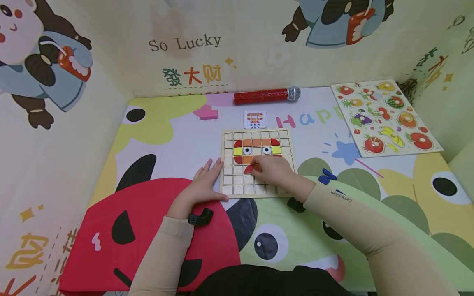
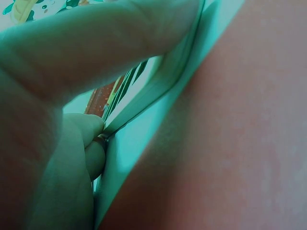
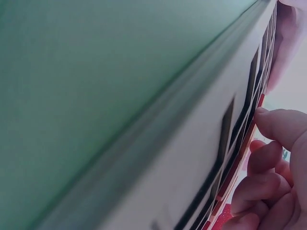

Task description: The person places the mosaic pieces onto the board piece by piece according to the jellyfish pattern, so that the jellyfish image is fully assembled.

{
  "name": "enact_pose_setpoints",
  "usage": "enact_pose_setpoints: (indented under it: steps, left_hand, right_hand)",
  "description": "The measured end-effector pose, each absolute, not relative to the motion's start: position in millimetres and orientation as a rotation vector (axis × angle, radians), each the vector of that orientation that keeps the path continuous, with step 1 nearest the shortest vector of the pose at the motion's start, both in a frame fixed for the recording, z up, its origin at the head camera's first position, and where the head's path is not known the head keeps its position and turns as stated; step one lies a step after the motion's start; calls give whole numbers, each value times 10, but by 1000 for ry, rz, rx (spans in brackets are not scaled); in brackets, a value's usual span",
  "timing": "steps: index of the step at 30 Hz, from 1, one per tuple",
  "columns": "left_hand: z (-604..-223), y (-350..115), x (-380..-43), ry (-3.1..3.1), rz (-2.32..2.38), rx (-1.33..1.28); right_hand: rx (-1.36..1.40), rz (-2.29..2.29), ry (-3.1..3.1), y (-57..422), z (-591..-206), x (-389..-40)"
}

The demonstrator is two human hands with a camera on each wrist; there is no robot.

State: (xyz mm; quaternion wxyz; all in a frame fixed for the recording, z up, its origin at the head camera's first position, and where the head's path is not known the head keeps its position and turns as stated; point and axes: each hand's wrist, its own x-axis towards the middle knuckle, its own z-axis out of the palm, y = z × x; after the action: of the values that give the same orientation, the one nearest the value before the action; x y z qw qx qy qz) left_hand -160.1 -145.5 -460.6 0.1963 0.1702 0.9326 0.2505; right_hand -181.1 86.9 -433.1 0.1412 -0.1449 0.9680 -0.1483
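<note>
A square wooden grid board [image 1: 231,179] lies on the table, with red, orange and yellow tiles and two eye tiles [image 1: 247,151] forming a face. My right hand [image 1: 274,169] is over its lower middle, thumb and fingertips pinched together at a red rounded tile [image 1: 248,169]. In the right wrist view, the thumb [image 3: 280,124] meets red at the grid while the other fingers curl. My left hand [image 1: 201,183] rests at the board's left side, fingers extended along the edge and thumb at the lower left corner. In the left wrist view, the thumb [image 2: 110,48] crosses the board's edge.
Behind the board lies a small picture card [image 1: 254,119], then a red glittery microphone [image 1: 263,96]. A pink block [image 1: 209,114] is at back left. The fruit puzzle board [image 1: 389,119] lies at back right. Blue pieces [image 1: 327,176] sit beside the right forearm.
</note>
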Motion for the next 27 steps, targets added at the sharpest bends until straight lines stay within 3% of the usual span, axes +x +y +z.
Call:
enact_pose_setpoints:
  steps: [16,27]
  left_hand:
    - [-4588,-1461,-1590,2609,701,477]
    - [-4605,-1460,-1607,2618,688,490]
  right_hand:
    - [-267,-661,2821,1041,-4186,-1824]
    - [-84,-909,2874,1724,-3939,-1732]
